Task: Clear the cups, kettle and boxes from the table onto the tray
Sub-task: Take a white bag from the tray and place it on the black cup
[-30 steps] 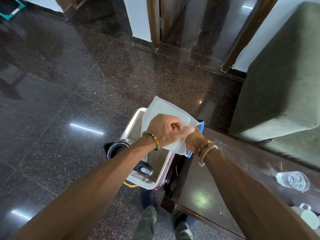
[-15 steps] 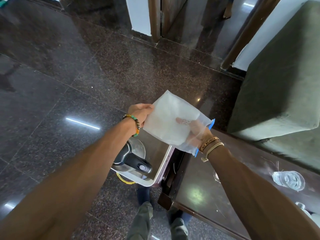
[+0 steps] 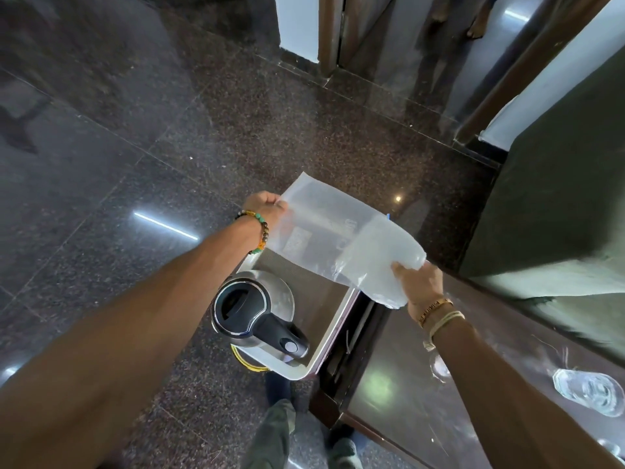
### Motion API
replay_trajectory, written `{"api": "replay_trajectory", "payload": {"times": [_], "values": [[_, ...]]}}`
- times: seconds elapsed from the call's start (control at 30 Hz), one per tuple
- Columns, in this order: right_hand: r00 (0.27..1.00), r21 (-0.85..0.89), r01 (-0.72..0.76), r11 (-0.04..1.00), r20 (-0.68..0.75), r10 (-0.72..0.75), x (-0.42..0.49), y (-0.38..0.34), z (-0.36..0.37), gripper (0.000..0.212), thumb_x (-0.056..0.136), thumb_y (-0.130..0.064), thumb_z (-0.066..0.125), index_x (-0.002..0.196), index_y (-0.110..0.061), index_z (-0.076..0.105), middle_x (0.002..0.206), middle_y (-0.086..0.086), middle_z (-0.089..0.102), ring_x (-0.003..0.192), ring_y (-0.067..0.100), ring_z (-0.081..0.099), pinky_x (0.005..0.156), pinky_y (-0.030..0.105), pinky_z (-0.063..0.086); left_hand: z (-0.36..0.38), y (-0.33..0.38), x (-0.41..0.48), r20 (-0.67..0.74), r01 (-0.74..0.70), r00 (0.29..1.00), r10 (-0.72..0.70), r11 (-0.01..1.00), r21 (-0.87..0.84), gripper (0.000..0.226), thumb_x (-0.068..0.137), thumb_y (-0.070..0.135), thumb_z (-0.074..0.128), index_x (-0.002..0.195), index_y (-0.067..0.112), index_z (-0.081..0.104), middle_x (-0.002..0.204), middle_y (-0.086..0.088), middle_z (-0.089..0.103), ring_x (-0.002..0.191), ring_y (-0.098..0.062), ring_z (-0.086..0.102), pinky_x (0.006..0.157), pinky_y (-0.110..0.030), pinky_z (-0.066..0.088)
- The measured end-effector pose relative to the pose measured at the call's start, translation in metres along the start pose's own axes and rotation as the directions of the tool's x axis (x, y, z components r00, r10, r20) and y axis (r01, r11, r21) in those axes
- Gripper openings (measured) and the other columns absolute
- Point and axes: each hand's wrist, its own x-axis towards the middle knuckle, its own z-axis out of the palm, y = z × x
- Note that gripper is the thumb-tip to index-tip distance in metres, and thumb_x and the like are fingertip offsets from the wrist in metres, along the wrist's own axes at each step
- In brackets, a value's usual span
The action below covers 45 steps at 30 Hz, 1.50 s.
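A translucent plastic bag [image 3: 324, 231] is stretched out above the white tray [image 3: 333, 328]. My left hand [image 3: 265, 208] pinches its far left edge. My right hand [image 3: 419, 286] grips the crumpled right end. Under the bag, a steel kettle [image 3: 252, 308] with a black lid and handle stands on the near left of the tray. The tray sits at the left end of the dark wooden table [image 3: 399, 394]. A clear glass cup [image 3: 590, 392] stands on the table at the right, and part of another cup [image 3: 614, 448] shows at the lower right edge.
A green sofa [image 3: 558, 214] runs along the far side of the table. Dark polished floor [image 3: 135, 147] spreads to the left. A doorway with wooden frames lies beyond, where someone's bare feet [image 3: 473, 28] stand. My own feet [image 3: 280, 445] are below the tray.
My hands have moved apart, spreading the bag out flat over the tray. My right hand slid to the bag's right end. The kettle now shows fully beneath.
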Motion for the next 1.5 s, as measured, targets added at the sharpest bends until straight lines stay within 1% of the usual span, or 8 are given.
{"api": "replay_trajectory", "payload": {"times": [0.17,0.33,0.57,0.73,1.0,1.13,1.3,1.5], "values": [[0.971,0.197,-0.133,0.971,-0.168,0.167,0.013,0.02,-0.008,0.039,0.085,-0.012,0.074,0.12,-0.002,0.059,0.11,0.011,0.063,0.097,0.031,0.06,0.082,0.045,0.053,0.002,-0.014,0.026,0.099,0.008,0.995,-0.024,0.987,0.158,0.026,0.089,0.011,0.064,0.114,0.003,0.063,0.118,-0.015,0.066,0.104,-0.024,0.062,0.095,-0.034,0.051],[0.969,0.501,-0.23,0.835,0.201,0.146,0.011,0.031,0.005,0.035,0.089,0.003,0.064,0.123,-0.007,0.061,0.121,0.008,0.068,0.106,0.03,0.066,0.088,0.054,0.053,0.008,-0.031,0.042,0.131,0.009,0.99,-0.058,0.936,0.351,0.033,0.09,0.014,0.063,0.122,0.005,0.061,0.123,-0.014,0.063,0.106,-0.025,0.06,0.086,-0.029,0.048],[0.972,0.116,-0.2,0.973,0.147,0.182,0.018,0.055,0.08,0.015,0.084,-0.003,0.074,0.096,-0.009,0.067,0.097,0.011,0.071,0.095,0.035,0.067,0.082,0.044,0.056,0.005,-0.051,0.055,0.169,-0.115,0.985,-0.043,0.567,0.815,0.034,0.089,0.023,0.061,0.118,0.004,0.063,0.12,-0.015,0.066,0.111,-0.031,0.062,0.091,-0.037,0.052],[0.973,0.02,-0.215,0.976,0.088,0.213,0.029,0.059,0.107,0.02,0.084,-0.013,0.075,0.1,-0.006,0.066,0.104,0.016,0.07,0.096,0.035,0.067,0.088,0.051,0.056,0.004,-0.065,0.07,0.142,-0.122,0.99,0.011,0.578,0.807,0.029,0.082,0.027,0.07,0.105,0.008,0.068,0.11,-0.01,0.07,0.101,-0.026,0.065,0.089,-0.037,0.054],[0.949,0.155,-0.217,0.964,0.263,0.171,0.012,0.024,0.087,0.039,0.084,-0.002,0.074,0.12,0.001,0.061,0.116,0.018,0.068,0.106,0.037,0.065,0.094,0.054,0.052,-0.008,-0.052,0.051,0.196,-0.196,0.976,0.091,0.754,0.626,0.032,0.086,0.047,0.058,0.098,0.019,0.066,0.098,-0.005,0.068,0.098,-0.025,0.065,0.088,-0.036,0.053],[0.881,0.262,-0.185,0.947,0.472,0.041,-0.011,-0.013,0.068,0.042,0.085,0.001,0.07,0.126,-0.004,0.06,0.12,0.014,0.069,0.109,0.032,0.067,0.093,0.052,0.054,0.002,-0.017,0.006,0.544,0.145,0.818,-0.186,0.982,0.118,0.072,0.076,0.072,0.058,0.111,0.01,0.066,0.107,-0.004,0.071,0.103,-0.027,0.068,0.092,-0.039,0.054],[0.807,0.334,-0.096,0.938,0.577,-0.123,-0.044,-0.067,0.032,0.045,0.08,-0.003,0.074,0.123,-0.006,0.064,0.119,0.016,0.069,0.109,0.036,0.066,0.086,0.051,0.056,0.013,0.018,-0.049,0.558,0.127,0.83,-0.024,0.981,-0.148,0.024,0.076,0.03,0.081,0.09,0.013,0.073,0.095,-0.01,0.076,0.084,-0.027,0.074,0.075,-0.045,0.06],[0.815,0.436,-0.08,0.896,0.547,-0.193,-0.087,-0.107,-0.024,0.051,0.075,-0.019,0.08,0.123,-0.008,0.065,0.117,0.017,0.069,0.106,0.039,0.067,0.081,0.056,0.056,0.012,0.06,-0.111,0.498,0.106,0.865,0.068,0.944,-0.313,0.032,0.074,0.013,0.081,0.104,0.007,0.071,0.101,-0.014,0.074,0.093,-0.034,0.071,0.076,-0.049,0.059]]}}
